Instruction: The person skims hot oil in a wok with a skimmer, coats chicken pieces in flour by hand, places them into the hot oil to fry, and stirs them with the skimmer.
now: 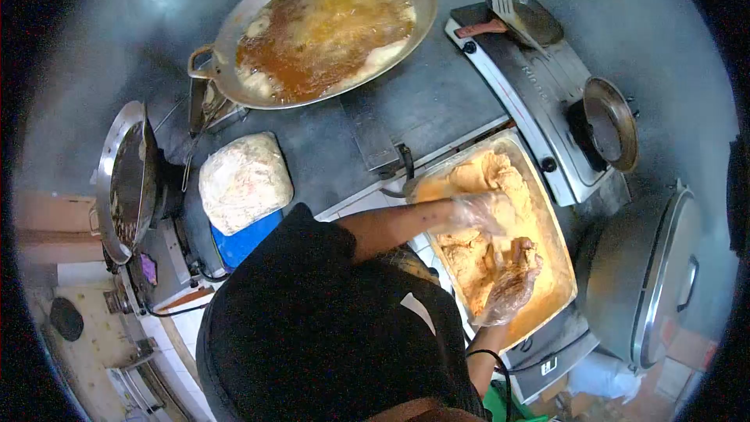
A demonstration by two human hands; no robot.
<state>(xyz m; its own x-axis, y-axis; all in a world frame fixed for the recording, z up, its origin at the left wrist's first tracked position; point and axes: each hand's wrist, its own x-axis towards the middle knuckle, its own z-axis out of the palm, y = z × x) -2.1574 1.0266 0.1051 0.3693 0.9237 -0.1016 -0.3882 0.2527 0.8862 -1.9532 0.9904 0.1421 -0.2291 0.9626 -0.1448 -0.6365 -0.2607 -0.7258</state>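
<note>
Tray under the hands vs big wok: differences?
Shape: the tray is roughly rectangular; the big wok is rounded.
Contents: the tray holds a clumpy orange-tinted powdery mix; the big wok holds brownish, frothy liquid.
Hands: the gloved left hand and right hand are in the tray; none is in the big wok.
Shared: both are uncovered.
</note>
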